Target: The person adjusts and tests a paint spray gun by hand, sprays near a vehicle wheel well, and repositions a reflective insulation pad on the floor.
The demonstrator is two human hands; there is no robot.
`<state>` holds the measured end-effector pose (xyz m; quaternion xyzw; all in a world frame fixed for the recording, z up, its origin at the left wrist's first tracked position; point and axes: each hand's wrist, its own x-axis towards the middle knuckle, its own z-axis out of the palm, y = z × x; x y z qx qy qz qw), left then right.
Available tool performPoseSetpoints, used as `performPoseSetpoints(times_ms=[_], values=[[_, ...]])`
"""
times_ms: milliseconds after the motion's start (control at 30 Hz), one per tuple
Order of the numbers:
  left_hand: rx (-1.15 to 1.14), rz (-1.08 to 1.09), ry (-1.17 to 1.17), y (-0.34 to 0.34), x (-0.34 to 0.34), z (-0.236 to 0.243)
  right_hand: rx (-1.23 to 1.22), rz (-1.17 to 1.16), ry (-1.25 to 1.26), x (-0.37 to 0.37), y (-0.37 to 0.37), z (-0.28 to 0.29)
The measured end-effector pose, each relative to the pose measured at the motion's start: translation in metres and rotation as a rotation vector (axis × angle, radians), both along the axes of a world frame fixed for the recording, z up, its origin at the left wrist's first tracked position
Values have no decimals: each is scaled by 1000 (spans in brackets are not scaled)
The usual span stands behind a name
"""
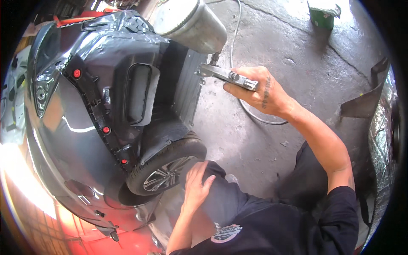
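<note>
My right hand (pixel 260 92) is closed around the handle of a metal spray gun (pixel 221 74). Its large silver cup (pixel 191 23) stands above the nozzle, close to the car's bare rear corner (pixel 127 85), where the bumper is off and dark grey panels show. A hose (pixel 255 115) runs from the gun across the concrete floor. My left hand (pixel 196 183) lies flat on my bent knee in dark trousers, fingers apart and holding nothing, just right of the rear wheel (pixel 165 170).
Red clips (pixel 77 73) dot the edge of the car's glossy grey side panel (pixel 63 140). A green box (pixel 321 16) sits on the floor at the top right. Foil-covered material (pixel 382 140) and a dark flap (pixel 361 104) stand at the right.
</note>
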<state>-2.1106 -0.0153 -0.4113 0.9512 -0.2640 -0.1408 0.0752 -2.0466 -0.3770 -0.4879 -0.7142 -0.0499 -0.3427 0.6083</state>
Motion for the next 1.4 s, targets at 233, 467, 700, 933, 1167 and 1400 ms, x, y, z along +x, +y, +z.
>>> performPoseSetpoints(times_ms=[233, 467, 700, 933, 1167, 1400], values=[[233, -149, -270, 5, 13, 3, 72, -8, 133, 13, -23, 36], [22, -259, -206, -53, 67, -33, -35, -71, 292, 36, -50, 63], [-30, -344, 99, -73, 97, -14, -64, -6, 361, 53, -45, 123], [-25, -318, 370, -69, 86, 29, -259, -120, 283, 89, -35, 248], [19, -308, 591, -50, 39, 43, -405, -72, 398, 102, -38, 325], [7, -300, 670, -61, 32, 56, -400, 89, 606, 91, -62, 330]])
